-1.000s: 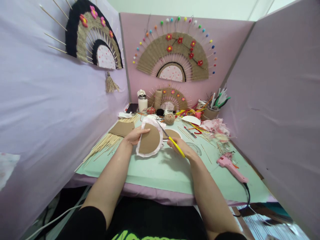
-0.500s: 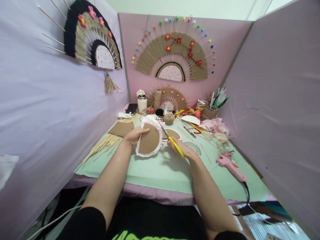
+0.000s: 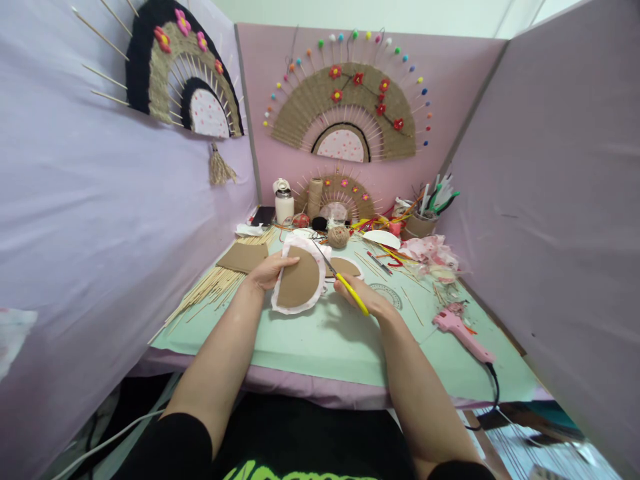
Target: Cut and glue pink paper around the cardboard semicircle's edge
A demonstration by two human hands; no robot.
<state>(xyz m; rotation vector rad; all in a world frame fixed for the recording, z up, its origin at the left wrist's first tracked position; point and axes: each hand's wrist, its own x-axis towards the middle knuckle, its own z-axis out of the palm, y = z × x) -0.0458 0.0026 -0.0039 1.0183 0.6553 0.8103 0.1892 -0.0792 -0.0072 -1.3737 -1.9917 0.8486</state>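
My left hand (image 3: pixel 273 269) grips the straight edge of a brown cardboard half-circle (image 3: pixel 300 283), thumb on its face. White fabric with pinkish marks (image 3: pixel 295 309) sticks out as a border around the cardboard. In my right hand (image 3: pixel 353 291) is a pair of scissors with yellow handles (image 3: pixel 359 303); the blades point up and left, at the upper right of the fabric border. Whether the blades are parted is too small to tell. Behind the scissors a second cardboard half-circle (image 3: pixel 341 268) with a white edge lies on the table.
Thin sticks (image 3: pixel 207 293) and a cardboard piece (image 3: pixel 243 257) lie at left. A pink glue gun (image 3: pixel 463 335) with a black cord rests at right, near a clear protractor (image 3: pixel 387 295). Twine ball (image 3: pixel 339 237), bottle (image 3: pixel 285 205) and tool pot (image 3: pixel 419 225) stand at the back.
Both hands stay almost in place. The scissors' blade tips have shifted very slightly left against the fabric border.
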